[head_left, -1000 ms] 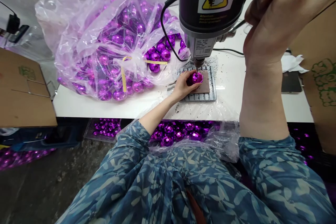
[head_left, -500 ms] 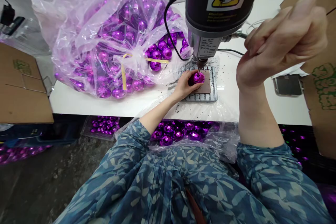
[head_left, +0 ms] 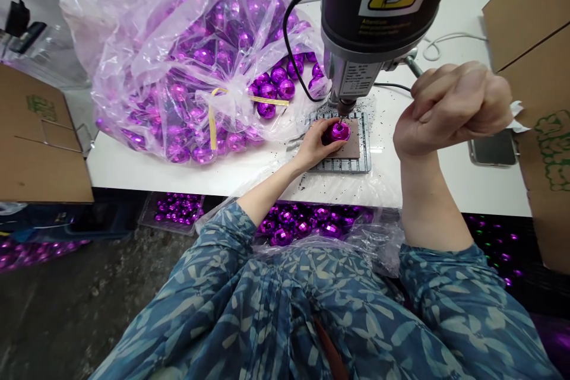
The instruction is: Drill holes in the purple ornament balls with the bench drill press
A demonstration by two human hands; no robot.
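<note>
My left hand (head_left: 317, 145) pinches a shiny purple faceted ball (head_left: 341, 131) between thumb and fingers. The ball rests on a brown board (head_left: 351, 147) on top of a slotted metal base plate (head_left: 366, 160). Straight above it, the bit under the drill press (head_left: 378, 18)'s chuck (head_left: 346, 107) meets the ball's top; how deep it goes I cannot tell. My right hand (head_left: 454, 108) is closed in a fist around the end of the drill press lever (head_left: 413, 64), whose grip is hidden by the fingers.
A big clear plastic bag (head_left: 146, 71) of purple balls fills the table's left. More balls (head_left: 303, 227) lie in plastic below the front edge. Cardboard boxes (head_left: 44, 136) flank both sides, and a phone (head_left: 493, 147) lies at right. Dark shavings dot the white table (head_left: 178, 175).
My right hand has come down and a little left with the lever. My left hand keeps its hold on the ball under the bit. The whole view has shifted slightly.
</note>
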